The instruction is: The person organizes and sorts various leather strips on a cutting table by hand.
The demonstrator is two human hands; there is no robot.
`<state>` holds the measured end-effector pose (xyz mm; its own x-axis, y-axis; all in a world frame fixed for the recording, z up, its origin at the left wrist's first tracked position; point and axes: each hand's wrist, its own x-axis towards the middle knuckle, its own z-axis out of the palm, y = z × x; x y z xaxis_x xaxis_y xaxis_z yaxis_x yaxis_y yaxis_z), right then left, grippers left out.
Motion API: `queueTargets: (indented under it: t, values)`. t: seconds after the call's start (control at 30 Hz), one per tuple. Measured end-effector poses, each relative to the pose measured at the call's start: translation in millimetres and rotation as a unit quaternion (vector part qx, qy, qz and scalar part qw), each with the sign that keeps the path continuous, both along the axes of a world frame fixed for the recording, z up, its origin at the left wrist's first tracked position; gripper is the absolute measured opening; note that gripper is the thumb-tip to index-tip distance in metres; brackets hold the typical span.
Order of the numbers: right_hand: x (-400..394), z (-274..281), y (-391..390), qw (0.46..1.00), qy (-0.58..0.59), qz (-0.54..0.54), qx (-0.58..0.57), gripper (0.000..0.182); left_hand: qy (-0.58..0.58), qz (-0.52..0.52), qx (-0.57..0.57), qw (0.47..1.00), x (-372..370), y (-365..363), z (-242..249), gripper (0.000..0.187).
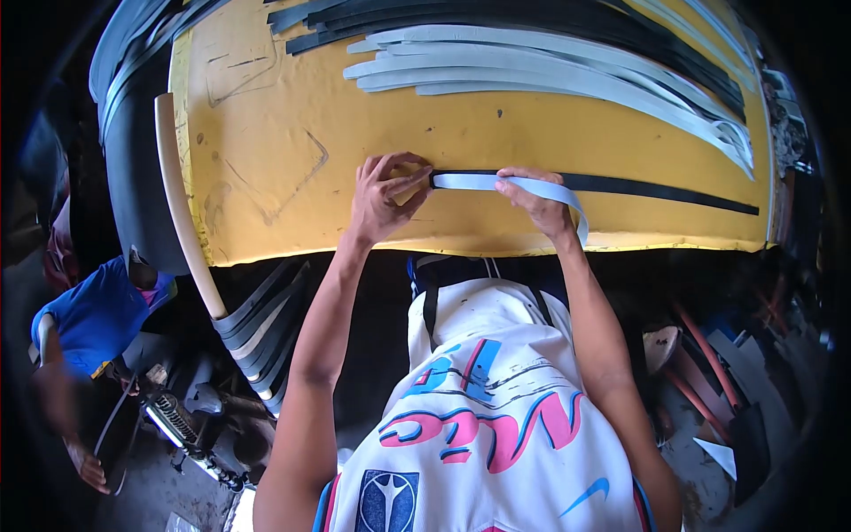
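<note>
A black strip (660, 191) lies flat along the near part of the yellow tabletop (346, 124). Over its left end runs a white strip (465, 182), whose free length curls down past the table's front edge. My left hand (386, 195) pinches at the left end where both strips meet; its fingertips hide the exact contact. My right hand (539, 202) is closed on the white strip between thumb and fingers, a short way to the right, just over the black strip.
Several white strips (523, 66) and black strips (461, 18) lie bundled at the table's far side. A pale tube (182, 204) runs along the left edge, with black strips (266, 337) hanging below. A person in a blue shirt (97, 310) is at the left, beside machine parts (168, 417).
</note>
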<state>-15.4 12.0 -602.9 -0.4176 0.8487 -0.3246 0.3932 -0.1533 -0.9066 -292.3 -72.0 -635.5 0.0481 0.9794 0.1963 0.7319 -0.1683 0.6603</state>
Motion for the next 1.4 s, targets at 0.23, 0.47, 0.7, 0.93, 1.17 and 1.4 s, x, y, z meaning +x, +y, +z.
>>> queueTargets:
  t: [0.23, 0.47, 0.7, 0.93, 1.17, 1.4]
  values:
    - [0.3, -4.0, 0.2, 1.0, -0.009, -0.012, -0.01, 0.03, 0.0, -0.002, -0.001, 1.0, -0.7, 0.1, -2.6, 0.033]
    - [0.7, -4.4, 0.7, 1.0, -0.015, -0.016, -0.005, 0.03, -0.004, -0.007, -0.001, 1.0, -2.1, -0.1, -3.5, 0.032]
    - [1.2, -4.3, 0.4, 1.0, -0.025, -0.012, -0.003, 0.031, 0.001, -0.005, -0.001, 1.0, -1.8, 0.6, -3.5, 0.032]
    - [1.9, -4.2, 1.5, 0.999, -0.032, -0.007, -0.004, 0.03, 0.006, -0.003, -0.002, 1.0, -1.4, 0.1, -4.4, 0.032]
    - [1.5, -6.3, 0.5, 1.0, -0.02, -0.02, -0.002, 0.027, 0.006, 0.005, -0.009, 1.0, -0.3, 0.5, -1.8, 0.035]
    - [1.1, -3.9, 2.2, 0.999, -0.033, -0.013, -0.008, 0.029, 0.006, -0.003, -0.006, 1.0, -1.3, -0.2, -3.4, 0.034]
